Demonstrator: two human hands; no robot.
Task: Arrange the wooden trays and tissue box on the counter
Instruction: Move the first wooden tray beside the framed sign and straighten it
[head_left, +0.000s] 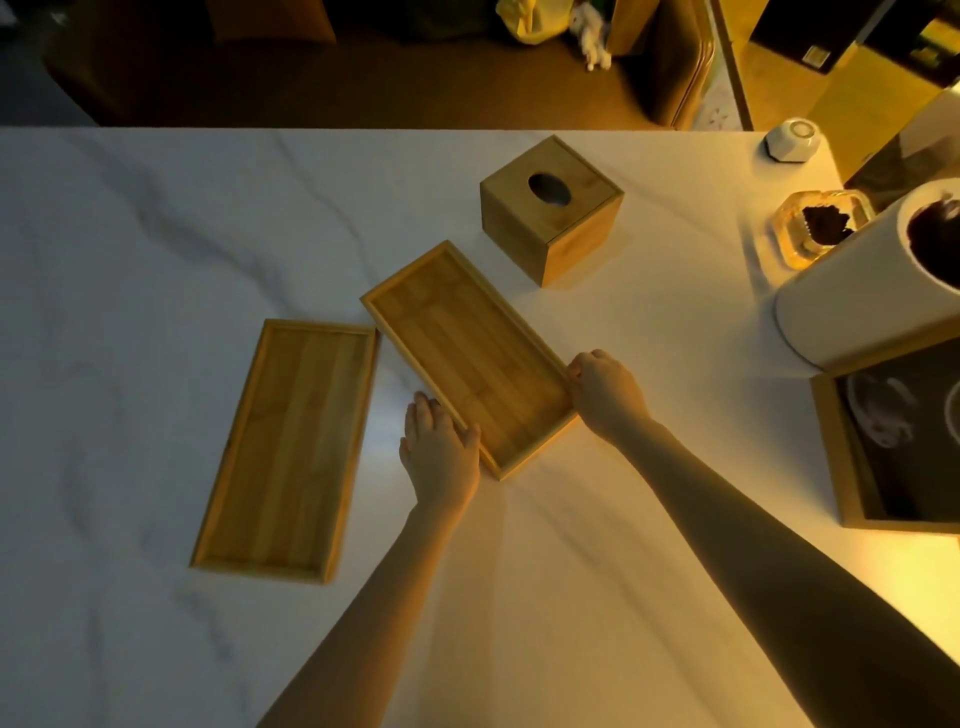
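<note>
1. The left hand (440, 451) and right hand (605, 391) grasp the angled tray (467, 353) at its near corners, flat on the bench (130, 234).
2. Swinging it carelessly could knock the second tray (288, 447) just beside it, or the tissue box (551, 208) beyond.

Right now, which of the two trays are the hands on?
The angled tray nearer the tissue box; the left hand and right hand touch its near corners. The left tray lies untouched.
</note>
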